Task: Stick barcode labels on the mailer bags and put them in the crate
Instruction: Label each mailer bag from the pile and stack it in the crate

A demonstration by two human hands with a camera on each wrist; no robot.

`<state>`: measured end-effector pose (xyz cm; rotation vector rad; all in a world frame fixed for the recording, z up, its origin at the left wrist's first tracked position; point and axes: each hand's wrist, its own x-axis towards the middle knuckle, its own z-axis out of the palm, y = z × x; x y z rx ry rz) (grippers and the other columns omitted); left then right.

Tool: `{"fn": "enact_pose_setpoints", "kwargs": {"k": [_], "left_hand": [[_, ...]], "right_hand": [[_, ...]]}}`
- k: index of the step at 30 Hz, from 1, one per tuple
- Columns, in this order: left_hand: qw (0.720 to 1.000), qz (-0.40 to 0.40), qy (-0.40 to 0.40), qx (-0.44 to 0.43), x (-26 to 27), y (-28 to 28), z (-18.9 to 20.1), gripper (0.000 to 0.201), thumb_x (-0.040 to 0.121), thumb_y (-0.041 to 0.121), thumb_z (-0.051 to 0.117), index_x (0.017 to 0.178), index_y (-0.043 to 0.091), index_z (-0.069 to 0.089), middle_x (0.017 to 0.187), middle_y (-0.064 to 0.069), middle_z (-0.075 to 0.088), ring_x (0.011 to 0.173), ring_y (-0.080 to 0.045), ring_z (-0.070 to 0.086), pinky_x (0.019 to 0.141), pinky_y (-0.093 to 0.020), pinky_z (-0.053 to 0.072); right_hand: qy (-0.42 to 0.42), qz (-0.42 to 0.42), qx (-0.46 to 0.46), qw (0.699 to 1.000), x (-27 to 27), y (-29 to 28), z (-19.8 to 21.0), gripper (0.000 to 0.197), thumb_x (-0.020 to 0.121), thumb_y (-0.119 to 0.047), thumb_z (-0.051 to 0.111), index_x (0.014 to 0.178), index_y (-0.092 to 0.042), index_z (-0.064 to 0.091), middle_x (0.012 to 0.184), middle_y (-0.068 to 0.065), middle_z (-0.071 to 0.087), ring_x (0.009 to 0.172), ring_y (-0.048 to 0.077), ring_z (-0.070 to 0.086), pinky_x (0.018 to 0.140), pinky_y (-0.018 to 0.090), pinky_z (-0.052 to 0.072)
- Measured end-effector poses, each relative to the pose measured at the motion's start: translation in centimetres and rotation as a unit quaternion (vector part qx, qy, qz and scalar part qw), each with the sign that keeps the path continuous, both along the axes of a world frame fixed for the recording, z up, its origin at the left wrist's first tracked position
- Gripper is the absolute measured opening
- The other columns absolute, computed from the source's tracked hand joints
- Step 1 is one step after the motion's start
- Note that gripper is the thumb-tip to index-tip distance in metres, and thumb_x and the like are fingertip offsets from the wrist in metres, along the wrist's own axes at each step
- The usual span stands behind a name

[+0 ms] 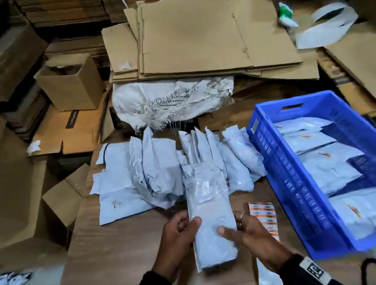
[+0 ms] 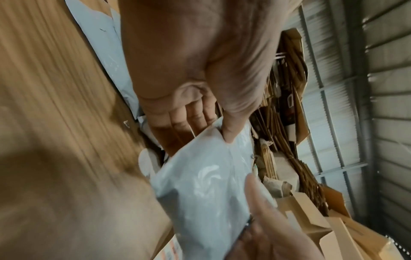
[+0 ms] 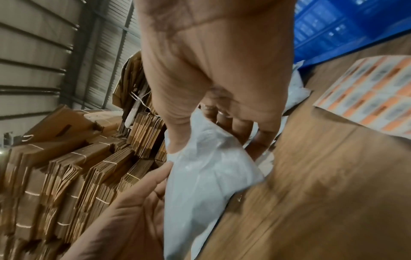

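Closest to the camera, both hands have the pale grey plastic mailer bag point(image 1: 210, 223) up off the brown cardboard work surface point(image 1: 115, 249): left hand point(image 1: 178, 238) curled on its left edge with thumb on top, right hand point(image 1: 249, 231) pinching the right edge. That film looks slick and floppy, so I reckon it could slide loose or crease under a label. Just right lies the orange-and-white barcode label sheet point(image 1: 265, 216), print too blurred to read. Beyond, the heap of unlabelled grey mailer bags point(image 1: 162, 171); right, the blue plastic crate point(image 1: 335, 167) holding bags with orange labels, unreadable.
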<state>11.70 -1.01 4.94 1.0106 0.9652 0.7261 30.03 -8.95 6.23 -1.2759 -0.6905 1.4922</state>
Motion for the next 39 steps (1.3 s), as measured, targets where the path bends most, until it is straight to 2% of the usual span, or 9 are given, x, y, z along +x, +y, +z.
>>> {"fn": "enact_pose_setpoints", "kwargs": {"k": [5, 11, 17, 21, 23, 26, 30, 36, 39], "left_hand": [[0.998, -0.032, 0.028, -0.037, 1.8, -2.7, -2.1, 0.023, 0.093, 0.013, 0.071, 0.109, -0.002, 0.067, 0.102, -0.019, 0.076, 0.089, -0.022, 0.072, 0.074, -0.028, 0.056], [0.993, 0.0, 0.091, -0.069, 2.3, -5.7, -5.0, 0.01, 0.096, -0.001, 0.063, 0.102, -0.007, 0.067, 0.086, -0.019, 0.074, 0.074, -0.019, 0.071, 0.062, -0.025, 0.055], [0.965, -0.008, 0.259, -0.038, -0.1, -6.2, -11.2, 0.023, 0.073, 0.042, 0.073, 0.089, 0.026, 0.074, 0.081, -0.007, 0.077, 0.078, -0.027, 0.072, 0.072, -0.04, 0.058], [0.943, -0.01, 0.331, 0.017, -0.9, -5.9, -12.6, 0.026, 0.073, 0.043, 0.069, 0.094, 0.027, 0.074, 0.08, 0.001, 0.075, 0.079, -0.021, 0.071, 0.072, -0.032, 0.054], [0.931, -0.01, 0.357, 0.072, -1.0, -5.5, -12.9, 0.038, 0.075, 0.046, 0.066, 0.103, 0.022, 0.07, 0.086, 0.003, 0.073, 0.085, -0.025, 0.069, 0.076, -0.035, 0.054], [0.863, -0.036, 0.461, 0.203, -0.4, -5.6, -12.9, 0.049, 0.081, 0.05, 0.055, 0.115, 0.015, 0.059, 0.102, -0.007, 0.065, 0.099, -0.034, 0.059, 0.084, -0.045, 0.05], [0.803, -0.03, 0.495, 0.331, 2.5, -8.2, -10.6, 0.053, 0.088, 0.041, 0.055, 0.138, 0.021, 0.053, 0.126, -0.005, 0.056, 0.115, -0.028, 0.05, 0.09, -0.045, 0.044], [0.722, -0.262, 0.443, 0.463, 8.1, -11.8, -11.9, 0.056, 0.09, 0.037, 0.062, 0.141, 0.02, 0.051, 0.142, -0.005, 0.055, 0.128, -0.027, 0.053, 0.099, -0.044, 0.047], [0.667, -0.338, 0.464, 0.474, 9.6, -12.7, -13.6, 0.06, 0.078, 0.04, 0.076, 0.132, 0.019, 0.061, 0.144, -0.006, 0.056, 0.135, -0.027, 0.051, 0.104, -0.049, 0.047]], "right_hand": [[0.047, -0.049, -0.031, 0.997, 1.7, -1.2, -2.6, 0.03, 0.094, -0.012, 0.068, 0.122, 0.001, 0.068, 0.118, 0.022, 0.071, 0.111, 0.039, 0.068, 0.09, 0.042, 0.057], [0.007, -0.058, -0.105, 0.993, 2.3, -2.8, -7.6, 0.016, 0.093, -0.007, 0.069, 0.104, 0.003, 0.074, 0.096, 0.016, 0.077, 0.087, 0.029, 0.076, 0.069, 0.03, 0.058], [-0.107, -0.041, -0.221, 0.968, 2.3, -4.3, -13.1, 0.006, 0.087, -0.002, 0.064, 0.086, -0.007, 0.066, 0.07, 0.008, 0.067, 0.058, 0.017, 0.059, 0.053, 0.028, 0.045], [-0.285, -0.003, -0.173, 0.943, 3.5, -5.5, -13.6, 0.01, 0.085, -0.007, 0.068, 0.086, -0.016, 0.073, 0.072, -0.007, 0.072, 0.069, 0.006, 0.066, 0.07, 0.023, 0.051], [-0.372, 0.016, -0.138, 0.918, 4.8, -6.6, -13.7, 0.012, 0.086, -0.011, 0.072, 0.086, -0.023, 0.072, 0.087, -0.002, 0.075, 0.084, 0.012, 0.069, 0.083, 0.027, 0.052], [-0.485, -0.017, -0.118, 0.866, 7.6, -8.4, -14.2, 0.01, 0.087, -0.017, 0.074, 0.096, -0.02, 0.075, 0.101, 0.006, 0.075, 0.092, 0.022, 0.068, 0.086, 0.034, 0.054], [-0.557, 0.022, -0.136, 0.819, 11.0, -10.1, -15.8, 0.031, 0.087, -0.046, 0.062, 0.112, -0.029, 0.067, 0.113, -0.007, 0.069, 0.104, 0.015, 0.063, 0.086, 0.038, 0.056], [-0.661, 0.107, -0.091, 0.737, 11.6, -9.2, -16.5, 0.051, 0.087, -0.054, 0.067, 0.128, -0.024, 0.064, 0.126, 0.001, 0.065, 0.116, 0.025, 0.056, 0.096, 0.04, 0.045], [-0.667, 0.104, -0.075, 0.734, 11.6, -8.8, -16.5, 0.045, 0.086, -0.049, 0.072, 0.122, -0.022, 0.07, 0.12, 0.004, 0.068, 0.113, 0.028, 0.058, 0.095, 0.042, 0.044]]}}
